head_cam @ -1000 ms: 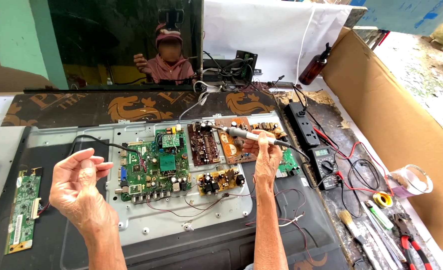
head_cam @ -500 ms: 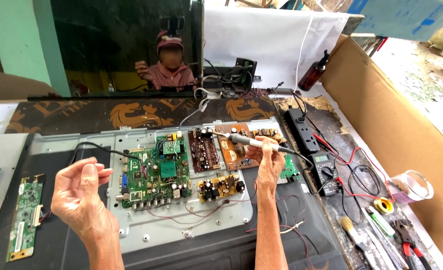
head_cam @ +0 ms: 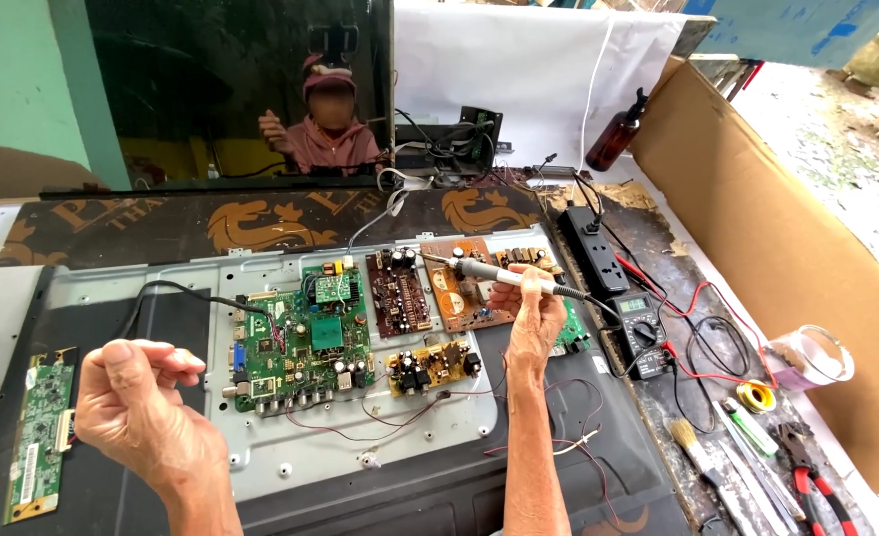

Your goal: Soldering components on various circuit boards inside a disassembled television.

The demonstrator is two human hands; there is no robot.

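I see my right hand closed around the grey handle of a soldering iron. The iron lies almost level, its tip pointing left, just over the brown circuit board at the far side of the metal back plate. The hand rests over the right edge of this board. Left of it is a darker brown board, and further left the green main board with many connectors on its near edge. A small yellow-brown board sits near the wrist.

My left hand is raised above the near left part of the panel, the fingers curled in loosely, thumb against the first fingers; I cannot tell if something thin is pinched there. Beside it, at the far left, lies a narrow green strip board.

To the right are a black power strip, a multimeter with red leads, a roll of solder wire, a brush and pliers.
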